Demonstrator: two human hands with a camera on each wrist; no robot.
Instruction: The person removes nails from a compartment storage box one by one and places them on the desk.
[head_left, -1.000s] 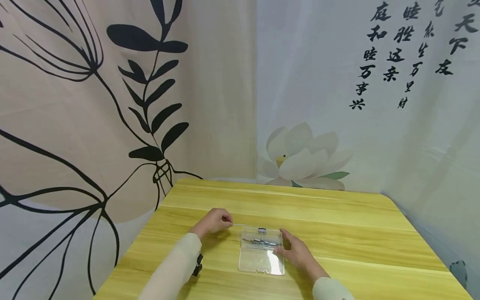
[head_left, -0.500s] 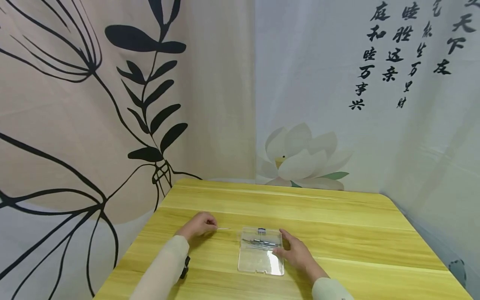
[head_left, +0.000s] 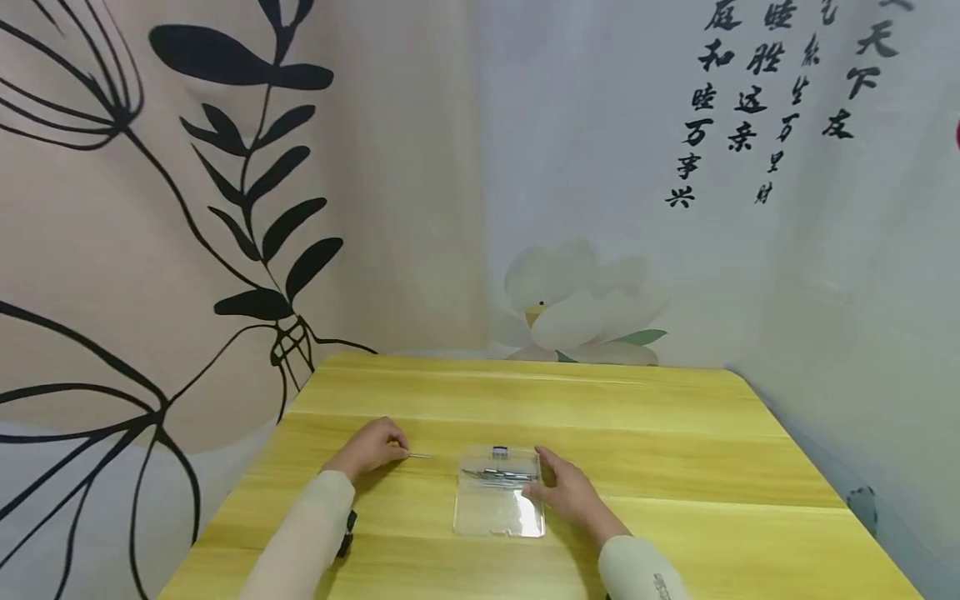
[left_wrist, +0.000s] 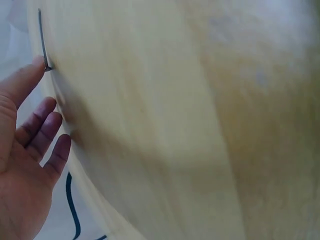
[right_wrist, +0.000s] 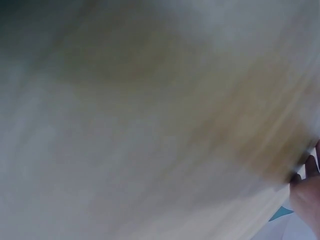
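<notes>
My left hand [head_left: 375, 444] pinches a long thin metal nail [left_wrist: 42, 37] low over the table, left of the box. In the left wrist view thumb and forefinger meet near its small flat head, and the other fingers lie loosely curled. An open clear plastic box [head_left: 480, 512] lies flat, its hinged halves spread toward and away from me. Several more nails [head_left: 501, 477] lie across its far half. My right hand [head_left: 570, 492] holds the box at its right side, thumb near the middle and fingers at the far corner. The right wrist view barely catches those fingers.
The yellow wood-grain table [head_left: 645, 433] has rounded far corners. Behind it hangs a pale curtain [head_left: 420, 208] printed with dark plants, a lotus and characters. A small dark tab [head_left: 500, 452] shows at the box's far edge.
My left hand has drawn the nail leftward, away from the box. My right hand has stayed at the box's right side. The head view has turned slightly to the right.
</notes>
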